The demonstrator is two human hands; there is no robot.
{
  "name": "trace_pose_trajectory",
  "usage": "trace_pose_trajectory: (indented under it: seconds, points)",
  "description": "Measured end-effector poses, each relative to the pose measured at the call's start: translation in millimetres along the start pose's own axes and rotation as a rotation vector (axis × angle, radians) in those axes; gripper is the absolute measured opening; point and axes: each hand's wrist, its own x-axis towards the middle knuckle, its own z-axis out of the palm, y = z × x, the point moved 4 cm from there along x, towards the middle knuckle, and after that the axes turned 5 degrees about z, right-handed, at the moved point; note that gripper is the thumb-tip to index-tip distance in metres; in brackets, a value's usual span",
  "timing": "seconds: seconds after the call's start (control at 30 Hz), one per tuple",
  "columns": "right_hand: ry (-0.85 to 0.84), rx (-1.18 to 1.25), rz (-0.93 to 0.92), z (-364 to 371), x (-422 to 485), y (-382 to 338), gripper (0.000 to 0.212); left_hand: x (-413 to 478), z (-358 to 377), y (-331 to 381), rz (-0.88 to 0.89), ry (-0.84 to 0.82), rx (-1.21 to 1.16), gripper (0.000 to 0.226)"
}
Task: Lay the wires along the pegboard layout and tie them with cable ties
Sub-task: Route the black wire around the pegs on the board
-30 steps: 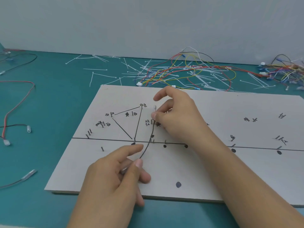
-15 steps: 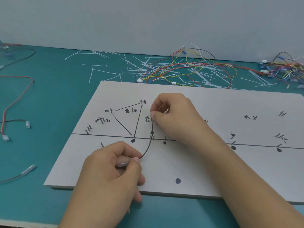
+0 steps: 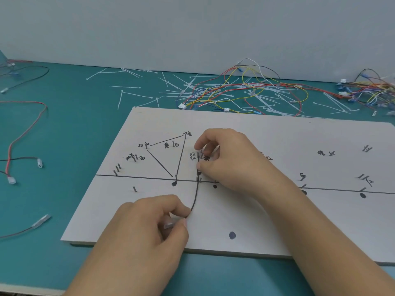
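Where the pegboard's (image 3: 277,221) near edge lies on the table (image 3: 74,124), the left hand (image 3: 149,227) pinches the near end of a black wire (image 3: 195,199) between thumb and forefinger. The wire curves away over the board, crosses the drawn horizontal line beside a peg (image 3: 200,180), and reaches the right hand (image 3: 230,163), whose curled fingers pinch its far end next to handwritten marks. Beyond the board, loose white cable ties (image 3: 132,94) and a tangle of coloured wires (image 3: 245,88) lie on the teal table. Red and black leads (image 3: 12,144) lie at far left.
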Motion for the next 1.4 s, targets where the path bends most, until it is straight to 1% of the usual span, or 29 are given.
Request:
trace_pose_trajectory:
  seconds: [0.13, 0.23, 0.33, 0.37, 0.47, 0.53, 0.6, 0.77, 0.83, 0.93, 1.03, 1.17, 1.27, 1.4]
  points:
    - [0.017, -0.001, 0.006, -0.5, -0.8, -1.6, 0.023, 0.1, -4.9, 6.4, 0.041, -0.013, 0.060, 0.035]
    - [0.015, -0.008, 0.017, 0.0, -1.1, -2.0, 0.028, -2.5, -9.9, 10.0, 0.100, 0.016, 0.130, 0.024]
    - [0.012, 0.015, 0.036, -1.4, -0.4, -1.5, 0.033, -3.9, -17.3, 13.8, 0.134, 0.104, 0.175, 0.044]
    - [0.009, 0.025, 0.039, -1.9, -0.4, -1.1, 0.034, -3.0, -20.1, 15.7, 0.144, 0.140, 0.173, 0.045]
    - [-0.013, 0.024, 0.029, -1.0, -1.2, -1.1, 0.038, 6.4, -24.3, 21.1, 0.176, 0.166, 0.127, 0.029]
    - [-0.035, 0.011, 0.016, 0.6, -1.4, -1.1, 0.041, 19.3, -28.4, 24.9, 0.205, 0.171, 0.104, 0.024]
    - [-0.049, -0.012, 0.008, 0.9, -0.4, -1.2, 0.039, 36.0, -36.2, 31.1, 0.241, 0.175, 0.092, 0.016]
    - [-0.055, -0.006, 0.020, -0.5, 0.4, -1.5, 0.038, 87.7, -65.0, 51.4, 0.351, 0.174, 0.050, 0.008]
    - [-0.056, -0.004, 0.022, -0.8, 0.0, -1.7, 0.039, 112.1, -71.2, 57.5, 0.392, 0.137, 0.121, 0.009]
    - [-0.060, 0.000, 0.024, -1.2, -0.2, -1.5, 0.039, 144.2, -73.9, 56.9, 0.423, 0.008, 0.211, 0.013]
    - [-0.064, 0.011, 0.023, -0.4, -0.6, -0.4, 0.040, 160.1, -61.3, 42.9, 0.446, -0.142, 0.183, 0.019]
    - [-0.064, 0.034, 0.025, 1.7, 0.2, 0.4, 0.039, 163.5, -30.8, 24.6, 0.475, -0.277, 0.154, 0.023]
    - [-0.053, 0.026, 0.028, 3.1, 0.1, 1.4, 0.035, 165.9, -27.8, 19.7, 0.495, -0.298, 0.136, 0.020]
    - [-0.062, 0.080, 0.066, 0.3, 0.4, 4.4, 0.037, 164.9, -40.7, 15.3, 0.484, -0.263, 0.116, 0.018]
